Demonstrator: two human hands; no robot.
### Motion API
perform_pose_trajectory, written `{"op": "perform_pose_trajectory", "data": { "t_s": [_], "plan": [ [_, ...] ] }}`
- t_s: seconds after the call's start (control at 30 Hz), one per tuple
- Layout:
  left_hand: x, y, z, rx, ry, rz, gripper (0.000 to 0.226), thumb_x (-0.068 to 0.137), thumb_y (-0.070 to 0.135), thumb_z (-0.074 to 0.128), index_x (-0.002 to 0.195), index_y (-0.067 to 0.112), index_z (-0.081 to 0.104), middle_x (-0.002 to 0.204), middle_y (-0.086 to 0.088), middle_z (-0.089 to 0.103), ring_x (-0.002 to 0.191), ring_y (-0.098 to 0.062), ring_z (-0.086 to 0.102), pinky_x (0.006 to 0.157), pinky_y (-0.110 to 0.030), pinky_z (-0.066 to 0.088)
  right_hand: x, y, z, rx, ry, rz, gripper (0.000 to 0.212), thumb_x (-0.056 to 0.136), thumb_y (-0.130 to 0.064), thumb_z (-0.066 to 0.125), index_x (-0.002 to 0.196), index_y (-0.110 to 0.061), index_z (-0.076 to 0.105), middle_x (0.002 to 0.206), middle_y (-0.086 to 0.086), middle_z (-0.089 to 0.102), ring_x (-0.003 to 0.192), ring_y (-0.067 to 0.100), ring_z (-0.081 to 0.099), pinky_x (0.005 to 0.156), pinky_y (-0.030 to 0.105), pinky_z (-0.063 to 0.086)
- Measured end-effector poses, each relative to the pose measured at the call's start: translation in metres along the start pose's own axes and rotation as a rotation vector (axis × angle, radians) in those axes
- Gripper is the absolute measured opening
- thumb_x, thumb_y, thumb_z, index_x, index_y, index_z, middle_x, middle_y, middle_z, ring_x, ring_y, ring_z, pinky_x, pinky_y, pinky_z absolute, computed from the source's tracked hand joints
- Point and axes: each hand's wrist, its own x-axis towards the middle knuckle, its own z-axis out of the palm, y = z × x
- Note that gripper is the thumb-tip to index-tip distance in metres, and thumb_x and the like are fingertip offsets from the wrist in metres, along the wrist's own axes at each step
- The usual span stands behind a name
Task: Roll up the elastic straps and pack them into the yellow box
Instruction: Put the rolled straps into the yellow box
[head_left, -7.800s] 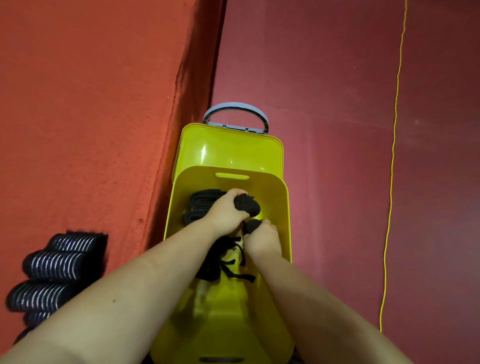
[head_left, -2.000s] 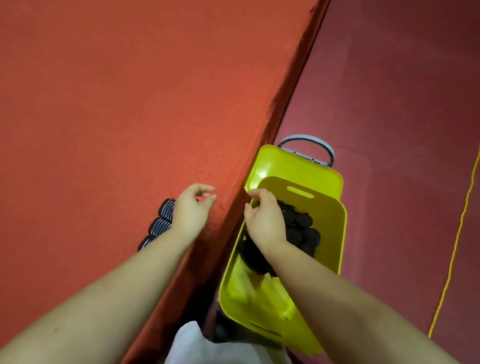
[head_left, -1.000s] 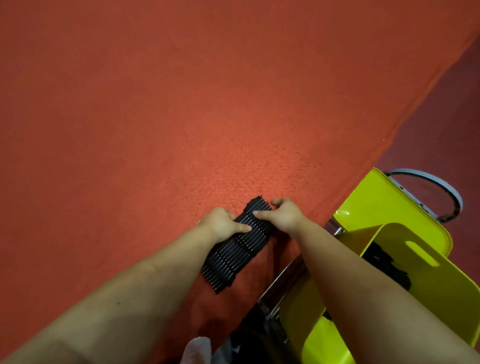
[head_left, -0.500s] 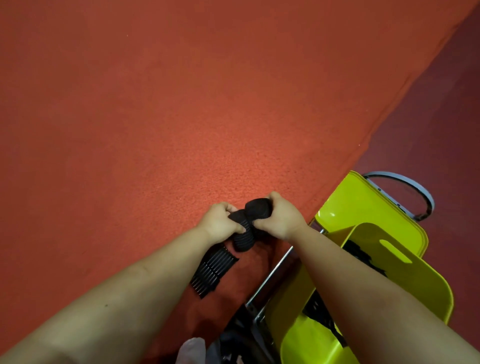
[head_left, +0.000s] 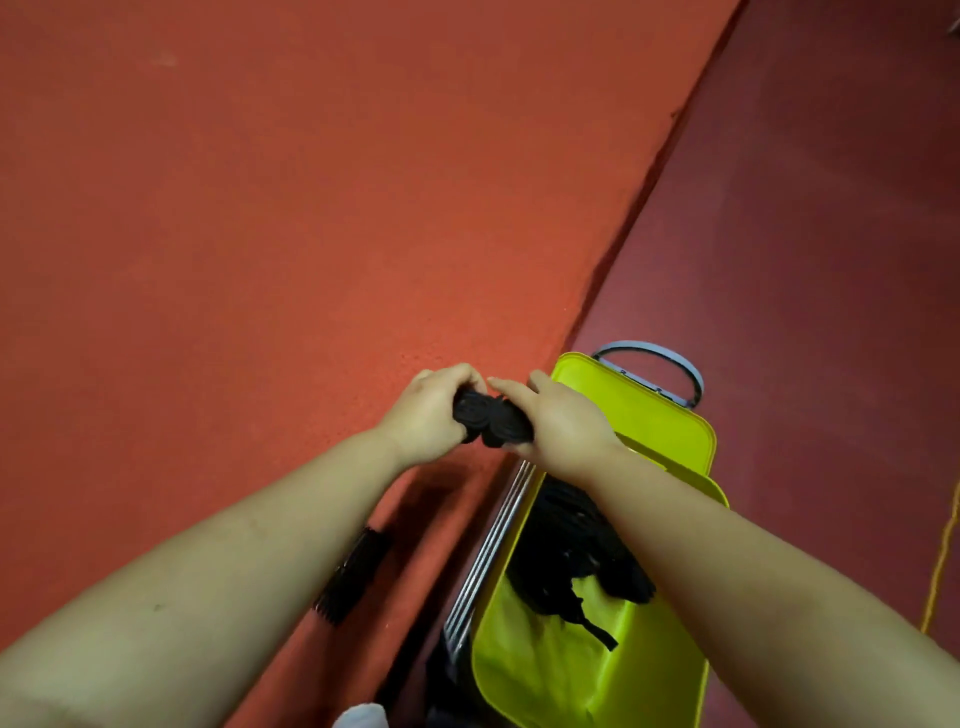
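Elastic straps, rolled (head_left: 491, 418): two black rolls side by side, centre of frame, held between both hands above the edge of the orange surface, just left of the box's upper left corner.
Left hand (head_left: 428, 413): fingers curled round the left roll, thumb side toward the camera; firm grip.
Right hand (head_left: 558, 423): fingers wrapped over the right roll, index finger stretched out along the top toward the left hand; grips it.
Yellow box (head_left: 613, 686): lower right of centre, open, long side running up the frame; right forearm crosses over its right rim.
Straps in box (head_left: 571, 551): black tangle w/ some rolls, upper half of the box interior; one loose end trails down toward the bare yellow bottom. Count: can't tell, arm hides part.
Lid (head_left: 649, 421): yellow, behind the box's far end, partly hidden by right hand; grey handle (head_left: 660, 364) at its top.
Unrolled straps (head_left: 353, 577): black ribbed strip, lower centre-left, lying on the orange surface, partly under the left forearm.
Orange surface (head_left: 260, 208): fills the left and upper left; edge runs diagonally from top right to bottom centre.
Maroon floor (head_left: 805, 234): right side.
Metal rails (head_left: 491, 551): silver bars between orange edge and box's left wall; touching or apart, can't tell.
Yellow cord (head_left: 943, 566): far right edge, on the floor.
White item (head_left: 358, 717): bottom edge, cut off, unclear.
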Motion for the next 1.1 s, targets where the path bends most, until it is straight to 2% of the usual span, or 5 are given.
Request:
{"op": "perform_pose_trajectory", "data": {
  "t_s": [0.1, 0.37, 0.67, 0.83, 1.1],
  "plan": [
    [0.008, 0.033, 0.008, 0.053, -0.029, 0.080, 0.037, 0.066, 0.002, 0.066, 0.093, 0.025, 0.054, 0.088, 0.004, 0.058, 0.091, -0.025, 0.051, 0.073, -0.026, 0.036, -0.027, 0.021, -0.017, -0.015, 0.051, 0.029, 0.052, 0.083, -0.041, 0.066, 0.129, -0.023, 0.049, 0.111, 0.006, 0.049, 0.100, 0.030, 0.057, 0.067, 0.035, 0.041],
    [0.009, 0.100, 0.061, 0.037, -0.181, 0.163, 0.042, 0.063, 0.002, 0.075, 0.099, 0.016, 0.058, 0.091, 0.004, 0.060, 0.087, -0.018, 0.055, 0.071, -0.024, 0.037, -0.108, 0.066, -0.010, 0.154, 0.080, 0.313, 0.049, 0.082, -0.046, 0.064, 0.124, -0.025, 0.048, 0.106, 0.003, 0.049, 0.095, 0.030, 0.058, 0.070, 0.037, 0.048],
    [-0.018, 0.082, 0.137, -0.016, -0.276, -0.112, 0.034, 0.070, 0.016, 0.074, 0.093, 0.020, 0.050, 0.087, 0.008, 0.057, 0.083, -0.016, 0.056, 0.068, -0.024, 0.036, -0.167, 0.072, 0.066, 0.414, -0.210, 0.741, 0.047, 0.083, -0.030, 0.062, 0.125, -0.017, 0.045, 0.118, 0.008, 0.043, 0.104, 0.033, 0.056, 0.083, 0.035, 0.048],
    [-0.031, 0.075, 0.174, 0.011, -0.361, -0.169, 0.031, 0.071, 0.018, 0.070, 0.092, 0.021, 0.049, 0.090, 0.006, 0.059, 0.085, -0.017, 0.056, 0.073, -0.026, 0.042, -0.179, 0.066, 0.102, 0.496, -0.324, 0.839, 0.049, 0.086, -0.023, 0.061, 0.131, -0.014, 0.042, 0.128, 0.012, 0.039, 0.110, 0.033, 0.055, 0.088, 0.034, 0.045],
    [-0.033, 0.059, 0.226, 0.141, -0.462, -0.181, 0.036, 0.074, 0.015, 0.073, 0.095, 0.022, 0.045, 0.108, 0.000, 0.059, 0.100, -0.021, 0.056, 0.082, -0.032, 0.045, -0.176, 0.059, 0.139, 0.468, -0.316, 0.955, 0.035, 0.095, -0.003, 0.038, 0.129, -0.009, 0.043, 0.132, 0.015, 0.039, 0.113, 0.034, 0.056, 0.091, 0.038, 0.045]
  ]
}}
